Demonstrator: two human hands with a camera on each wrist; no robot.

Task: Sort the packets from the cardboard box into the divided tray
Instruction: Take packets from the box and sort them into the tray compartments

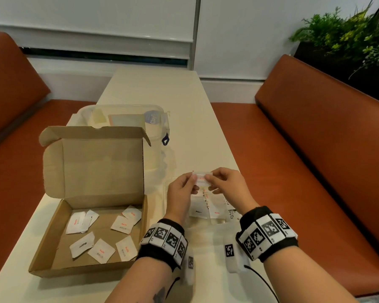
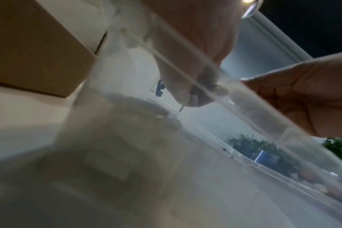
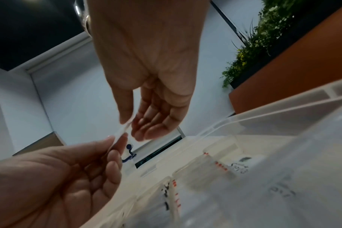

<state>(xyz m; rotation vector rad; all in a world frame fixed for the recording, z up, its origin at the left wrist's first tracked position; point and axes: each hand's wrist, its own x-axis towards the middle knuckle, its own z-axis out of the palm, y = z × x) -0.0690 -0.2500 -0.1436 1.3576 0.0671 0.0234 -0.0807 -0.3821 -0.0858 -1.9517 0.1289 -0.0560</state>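
Note:
Over the clear divided tray point(image 1: 206, 220), both hands hold one small white packet point(image 1: 202, 174) with red print. My left hand point(image 1: 194, 179) pinches its left end and my right hand point(image 1: 208, 178) pinches its right end. In the right wrist view the packet point(image 3: 123, 132) shows edge-on between the right hand point(image 3: 131, 123) above and the left hand point(image 3: 115, 148) below. The tray point(image 3: 283, 108) holds packets marked Pepper point(image 1: 198, 212) and Salt point(image 1: 217, 213) in separate compartments. The open cardboard box point(image 1: 52, 254) at the left holds several loose packets point(image 1: 101, 250).
A clear lidded plastic container point(image 1: 127, 121) stands behind the box's raised lid point(image 1: 96, 167). Orange benches point(image 1: 315, 171) flank the white table point(image 1: 157, 90), whose right edge runs close by the tray. A planter point(image 1: 348, 40) sits at the back right.

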